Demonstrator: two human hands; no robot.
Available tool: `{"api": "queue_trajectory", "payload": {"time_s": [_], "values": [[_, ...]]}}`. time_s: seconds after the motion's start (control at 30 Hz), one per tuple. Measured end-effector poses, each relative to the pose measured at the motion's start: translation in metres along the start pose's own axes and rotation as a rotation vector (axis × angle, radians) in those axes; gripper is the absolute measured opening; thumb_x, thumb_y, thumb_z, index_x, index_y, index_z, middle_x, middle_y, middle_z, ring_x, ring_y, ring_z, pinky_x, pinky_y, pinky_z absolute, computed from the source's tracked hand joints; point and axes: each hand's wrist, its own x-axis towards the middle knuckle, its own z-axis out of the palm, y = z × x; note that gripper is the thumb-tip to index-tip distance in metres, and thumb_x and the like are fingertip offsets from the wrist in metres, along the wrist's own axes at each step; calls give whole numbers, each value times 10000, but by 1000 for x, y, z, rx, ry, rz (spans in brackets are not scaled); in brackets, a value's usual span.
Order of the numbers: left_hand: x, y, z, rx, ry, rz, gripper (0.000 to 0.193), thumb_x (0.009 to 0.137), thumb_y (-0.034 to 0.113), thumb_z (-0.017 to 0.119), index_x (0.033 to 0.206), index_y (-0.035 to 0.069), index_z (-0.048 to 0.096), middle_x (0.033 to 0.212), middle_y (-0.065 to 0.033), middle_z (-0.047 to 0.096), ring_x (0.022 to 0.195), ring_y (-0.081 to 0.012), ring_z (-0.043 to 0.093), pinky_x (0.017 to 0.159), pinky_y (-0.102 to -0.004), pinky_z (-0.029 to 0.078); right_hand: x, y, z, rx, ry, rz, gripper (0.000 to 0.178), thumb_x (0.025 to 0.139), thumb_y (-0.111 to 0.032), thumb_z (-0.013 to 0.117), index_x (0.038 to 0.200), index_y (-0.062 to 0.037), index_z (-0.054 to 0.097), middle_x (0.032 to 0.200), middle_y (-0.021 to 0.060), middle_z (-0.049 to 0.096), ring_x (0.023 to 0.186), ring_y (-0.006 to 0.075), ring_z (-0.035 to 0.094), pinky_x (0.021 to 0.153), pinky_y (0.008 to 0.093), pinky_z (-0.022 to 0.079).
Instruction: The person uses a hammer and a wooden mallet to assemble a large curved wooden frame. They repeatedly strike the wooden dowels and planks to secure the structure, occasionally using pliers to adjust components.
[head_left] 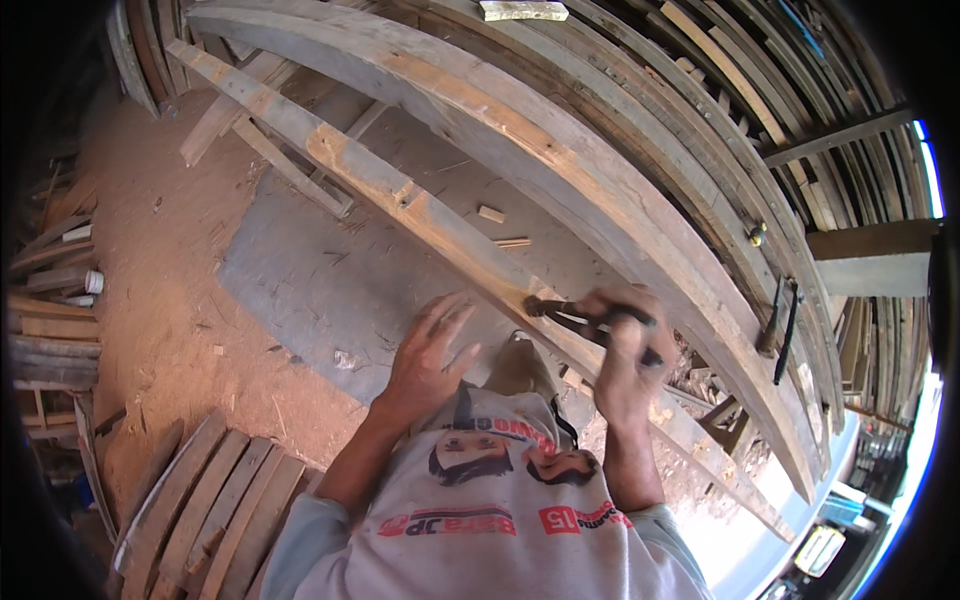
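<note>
Gripped in my right hand (628,340) is a pair of dark metal pincers (575,315). Their jaws rest on the top of a long, narrow wooden plank (440,222), which runs from the far left to the near right. Around the jaws the wood looks pale and bare, with dark spots along it; whether a nail sits in the jaws is too small to tell. My left hand (432,352) hovers on the near side of the plank, fingers spread, holding nothing.
Beyond the plank lies a thick curved timber (470,110), with more long boards behind it. A hammer (772,320) leans among them at the right. Curved wood pieces (215,500) are stacked at the lower left. Wood scraps (491,214) litter the floor.
</note>
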Motion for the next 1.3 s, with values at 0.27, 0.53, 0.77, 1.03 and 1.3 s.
{"api": "queue_trajectory", "payload": {"time_s": [0.27, 0.53, 0.77, 1.03, 1.3], "values": [[11, -46, -48, 33, 35, -8, 421, 883, 39, 701, 1289, -11, 604, 1337, -197, 587, 1236, -383, 567, 1052, -452, 459, -7, -5, 22, 47, 236, -78, 543, 1027, -504, 540, 1016, 33, 617, 984, 155, 647, 849, 202, 656, 651, 292, 538], [35, -36, -34, -2, 87, 78, 395, 871, 6, 696, 1258, -23, 619, 1297, -193, 611, 1204, -389, 584, 1027, -463, 476, 3, -3, -7, -254, 128, 94, 275, 1017, -249, 631, 1030, 22, 673, 967, 120, 695, 892, 208, 653, 811, 323, 506], [36, -23, -15, 36, 131, 13, 349, 896, 4, 667, 1241, -24, 625, 1234, -205, 632, 1141, -389, 613, 996, -461, 487, 20, 14, -78, 23, 241, 320, 365, 1023, -353, 632, 1039, -2, 732, 866, 53, 699, 778, 88, 619, 570, 244, 477], [32, 2, 9, 66, 244, -66, 274, 939, 58, 623, 1199, -22, 649, 1188, -217, 648, 1114, -388, 621, 984, -461, 484, 111, 49, -166, -107, 494, 163, 296, 1002, -254, 676, 1090, 27, 706, 909, 22, 645, 800, 117, 569, 709, 245, 471], [58, 47, 39, 140, 212, -12, 271, 944, 134, 591, 1115, -66, 653, 1151, -216, 666, 1089, -384, 631, 995, -469, 478, 213, 237, -249, -784, 222, -206, 484, 862, -256, 765, 1276, -51, 620, 1361, 195, 576, 1230, 413, 571, 1044, 473, 467]]}}
